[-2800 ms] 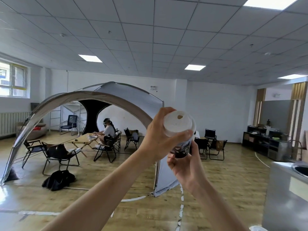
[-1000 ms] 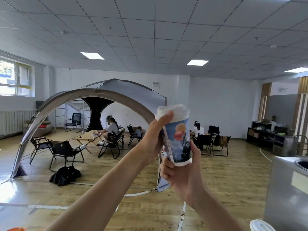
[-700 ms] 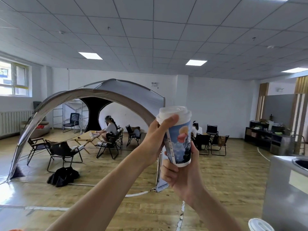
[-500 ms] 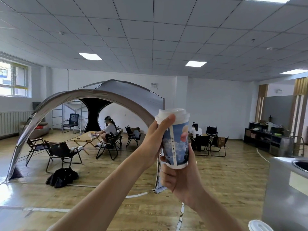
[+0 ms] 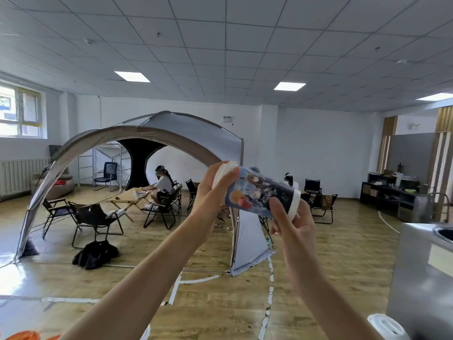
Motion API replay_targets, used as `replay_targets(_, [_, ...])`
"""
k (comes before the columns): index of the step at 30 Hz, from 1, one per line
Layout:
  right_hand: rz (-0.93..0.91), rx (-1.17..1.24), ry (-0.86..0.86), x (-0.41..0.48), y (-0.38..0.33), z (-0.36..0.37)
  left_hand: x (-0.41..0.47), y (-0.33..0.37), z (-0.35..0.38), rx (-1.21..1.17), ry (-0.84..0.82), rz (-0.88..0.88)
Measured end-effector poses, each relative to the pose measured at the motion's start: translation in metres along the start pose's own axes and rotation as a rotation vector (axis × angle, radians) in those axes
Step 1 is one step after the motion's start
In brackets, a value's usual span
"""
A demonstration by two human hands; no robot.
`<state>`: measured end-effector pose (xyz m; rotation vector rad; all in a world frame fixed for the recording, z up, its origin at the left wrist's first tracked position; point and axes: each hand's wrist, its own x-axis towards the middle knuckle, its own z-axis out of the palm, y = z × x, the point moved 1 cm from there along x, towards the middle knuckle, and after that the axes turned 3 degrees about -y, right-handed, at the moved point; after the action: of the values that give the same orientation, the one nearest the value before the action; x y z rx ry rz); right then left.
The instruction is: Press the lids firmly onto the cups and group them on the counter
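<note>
Head view. We hold one cup point(image 5: 259, 195) in mid-air at chest height, in front of the tent point(image 5: 176, 133) and well clear of the counter point(image 5: 421, 278). The cup lies almost on its side, with its lid point(image 5: 221, 171) pointing left and slightly up and its white base rim pointing right.

The left hand point(image 5: 210, 192) wraps the lid end: its thumb lies across the lid's edge and onto the printed wall, and its fingers curl round the far side. The right hand point(image 5: 294, 224) grips the base end, with the thumb pressed on the printed wall and the fingers curled beneath. The lid sits on the cup's mouth; we cannot tell whether it is fully seated, as the left hand covers much of the rim.

The steel counter stands at the right edge, with part of a sink point(image 5: 445, 233) set in its top. A second lid point(image 5: 387, 327), white and round, shows at the bottom right, just beside the counter's front; we cannot see what carries it.

Behind, on the wooden floor, a person point(image 5: 161, 184) sits at a low table point(image 5: 127, 198) under the tent, among folding chairs point(image 5: 95, 217). A black bag point(image 5: 95, 253) lies on the floor near them. A dark shelf point(image 5: 392, 200) stands along the right wall.
</note>
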<state>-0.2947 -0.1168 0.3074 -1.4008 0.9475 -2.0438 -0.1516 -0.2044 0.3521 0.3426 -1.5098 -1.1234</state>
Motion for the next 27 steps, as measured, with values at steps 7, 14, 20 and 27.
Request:
replay_targets(7, [-0.11,-0.042,-0.019,0.018,-0.01,0.004,-0.001,0.001,0.004,0.003,0.079,0.046])
replay_targets(14, [-0.053,0.042,-0.184,0.027,-0.009,-0.014,-0.002,0.007,0.002,0.074,0.057,-0.038])
replay_targets(20, [0.054,0.009,-0.185,0.031,-0.009,-0.012,-0.009,0.002,0.009,0.123,0.056,0.071])
replay_targets(27, [-0.055,-0.08,-0.222,0.026,-0.004,-0.014,-0.003,0.005,0.008,0.092,0.106,0.065])
